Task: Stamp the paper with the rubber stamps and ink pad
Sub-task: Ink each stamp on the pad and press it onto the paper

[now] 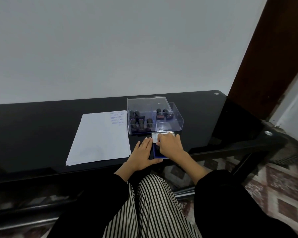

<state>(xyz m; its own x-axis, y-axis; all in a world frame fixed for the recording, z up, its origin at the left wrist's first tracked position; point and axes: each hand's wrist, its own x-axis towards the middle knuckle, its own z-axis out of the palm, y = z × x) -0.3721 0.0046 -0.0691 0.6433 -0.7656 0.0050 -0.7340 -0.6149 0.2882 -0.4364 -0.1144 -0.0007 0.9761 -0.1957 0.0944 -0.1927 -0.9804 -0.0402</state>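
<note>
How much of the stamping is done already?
A little is done: blue prints fill only the far right corner of the paper. Right now both hands are at the open ink pad, the left hand flat beside it, the right hand on it. The stamps sit in the clear box. Most of the page is blank.

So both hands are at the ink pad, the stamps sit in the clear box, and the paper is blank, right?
Not quite. The paper is not blank: the head view shows blue stamp prints near its far right corner. The rest holds: the left hand and right hand are at the ink pad, and the stamps sit in the clear box.
</note>
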